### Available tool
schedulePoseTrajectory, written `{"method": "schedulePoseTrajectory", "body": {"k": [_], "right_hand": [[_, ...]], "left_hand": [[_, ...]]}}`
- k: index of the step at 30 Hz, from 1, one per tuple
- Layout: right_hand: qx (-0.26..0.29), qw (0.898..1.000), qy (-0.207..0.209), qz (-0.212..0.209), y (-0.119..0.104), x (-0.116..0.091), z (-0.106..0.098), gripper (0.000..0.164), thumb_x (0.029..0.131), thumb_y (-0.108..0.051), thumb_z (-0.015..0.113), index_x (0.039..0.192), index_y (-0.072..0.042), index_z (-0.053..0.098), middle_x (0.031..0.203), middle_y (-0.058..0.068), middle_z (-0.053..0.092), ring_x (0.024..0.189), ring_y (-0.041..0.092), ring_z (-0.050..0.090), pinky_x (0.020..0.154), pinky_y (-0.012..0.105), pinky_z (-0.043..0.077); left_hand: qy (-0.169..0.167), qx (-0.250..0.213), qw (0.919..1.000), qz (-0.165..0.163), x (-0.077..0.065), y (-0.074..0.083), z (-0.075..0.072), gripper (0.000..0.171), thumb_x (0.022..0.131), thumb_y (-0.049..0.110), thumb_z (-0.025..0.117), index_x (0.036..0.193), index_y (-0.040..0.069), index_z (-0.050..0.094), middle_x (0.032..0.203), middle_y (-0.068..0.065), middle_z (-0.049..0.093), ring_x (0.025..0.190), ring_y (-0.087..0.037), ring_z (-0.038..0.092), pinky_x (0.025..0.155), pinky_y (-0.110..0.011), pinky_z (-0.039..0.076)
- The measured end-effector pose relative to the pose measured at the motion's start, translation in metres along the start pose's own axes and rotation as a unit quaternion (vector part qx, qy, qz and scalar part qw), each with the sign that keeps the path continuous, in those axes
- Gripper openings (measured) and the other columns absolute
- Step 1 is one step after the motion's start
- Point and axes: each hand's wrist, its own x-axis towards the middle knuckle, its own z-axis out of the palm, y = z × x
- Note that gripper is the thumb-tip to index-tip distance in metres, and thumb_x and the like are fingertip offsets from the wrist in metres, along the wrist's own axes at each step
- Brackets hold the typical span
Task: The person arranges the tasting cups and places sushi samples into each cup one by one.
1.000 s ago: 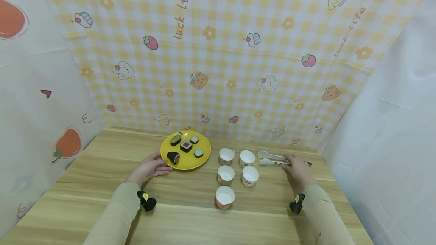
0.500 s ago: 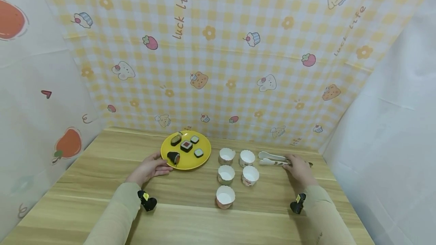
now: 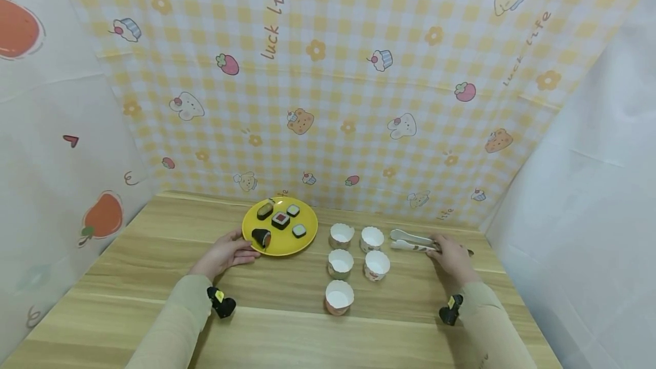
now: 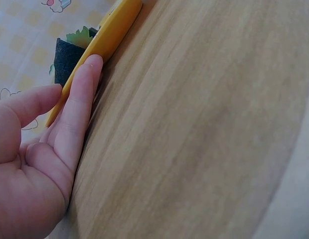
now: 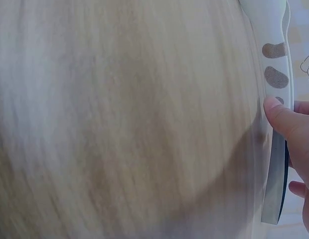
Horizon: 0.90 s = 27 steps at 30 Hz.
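Note:
My left hand (image 3: 229, 253) pinches the near-left rim of a yellow plate (image 3: 274, 249). In the left wrist view the thumb (image 4: 42, 102) lies on the rim's upper side, with straight fingers along its underside. Several toy sushi pieces sit on the plate, among them a dark cone-shaped hand roll (image 3: 261, 237) and a square roll with a red centre (image 3: 281, 220). At the right, my right hand (image 3: 453, 258) grips white tongs (image 3: 412, 238) with brown spots, between thumb and fingers. The tongs' tips point left and stand apart; their metal end (image 5: 275, 184) shows behind the thumb.
Several white paper baking cups stand between the plate and the tongs, including a front cup (image 3: 339, 297) and a back right cup (image 3: 371, 238). A checked cloth (image 3: 328, 101) hangs behind the wooden table (image 3: 307, 340); pale cloths hang at both sides.
My right hand has shifted slightly to the right, and the tongs have moved a little with it. The left hand, plate and cups look the same.

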Motion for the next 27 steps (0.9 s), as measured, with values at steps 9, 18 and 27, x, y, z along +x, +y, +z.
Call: {"method": "schedulePoseTrajectory", "body": {"k": [9,18,27], "right_hand": [[0.002,1.000,0.005,0.011,0.006,-0.008,-0.001,0.037,0.088,-0.020,0.070,0.118,-0.003,0.058,0.107,0.019,0.063,0.101,0.042,0.058,0.082,0.067,0.039],[0.013,1.000,0.013,0.002,0.009,-0.015,-0.004,0.035,0.089,-0.021,0.069,0.117,-0.004,0.058,0.109,0.018,0.063,0.101,0.042,0.058,0.082,0.068,0.037],[0.020,0.999,0.032,-0.003,0.011,-0.021,-0.003,0.034,0.090,-0.021,0.068,0.118,-0.005,0.057,0.109,0.018,0.063,0.101,0.042,0.058,0.085,0.067,0.037]], "left_hand": [[-0.005,0.010,0.9999,0.005,0.000,0.000,0.001,0.064,0.101,0.000,0.042,0.151,-0.005,0.002,0.097,-0.013,0.067,0.085,-0.023,0.069,0.078,-0.034,0.057],[-0.009,0.009,0.9999,0.010,-0.001,0.000,0.000,0.063,0.101,0.000,0.041,0.150,-0.005,0.003,0.098,-0.012,0.067,0.084,-0.022,0.069,0.078,-0.033,0.057],[-0.003,0.014,0.9998,0.011,-0.003,0.001,0.002,0.061,0.101,0.001,0.041,0.150,-0.006,0.005,0.099,-0.013,0.067,0.085,-0.023,0.069,0.078,-0.034,0.057]]}}
